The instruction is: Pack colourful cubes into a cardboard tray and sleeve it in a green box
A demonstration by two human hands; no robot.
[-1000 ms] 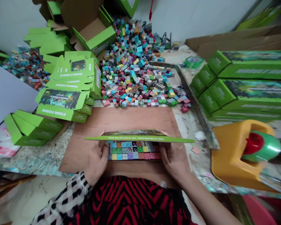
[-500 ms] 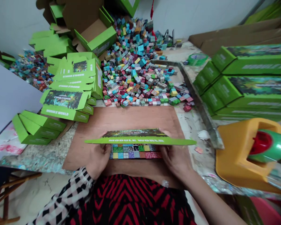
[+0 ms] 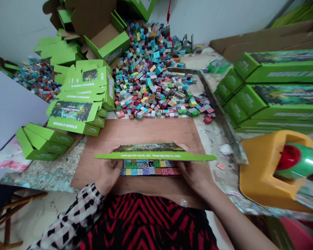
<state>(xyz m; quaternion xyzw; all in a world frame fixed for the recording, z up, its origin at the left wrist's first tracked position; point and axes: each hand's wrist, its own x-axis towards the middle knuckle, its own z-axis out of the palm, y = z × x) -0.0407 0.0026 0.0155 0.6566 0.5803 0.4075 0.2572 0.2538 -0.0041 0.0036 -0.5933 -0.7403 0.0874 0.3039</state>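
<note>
A green "Module World" cardboard box (image 3: 150,155) stands on the brown board (image 3: 156,130) in front of me, its lid flap tilted partly over the opening. Under the flap, rows of small patterned cubes (image 3: 146,171) in many colours show. My left hand (image 3: 110,175) grips the box's left end, thumb and fingers wrapped round it. At the opposite end my right hand (image 3: 194,173) holds the box the same way. The lid hides some fingertips of both hands and the far part of the cubes.
A big heap of loose cubes (image 3: 156,83) lies behind the board. Flattened and half-folded green boxes (image 3: 70,111) pile up at left. Closed green boxes (image 3: 281,76) are stacked at right, beyond a metal strip (image 3: 219,114). A yellow tape dispenser (image 3: 261,173) stands near the right edge.
Both hands keep their hold on the box, which has barely moved. The whole view has shifted very slightly.
</note>
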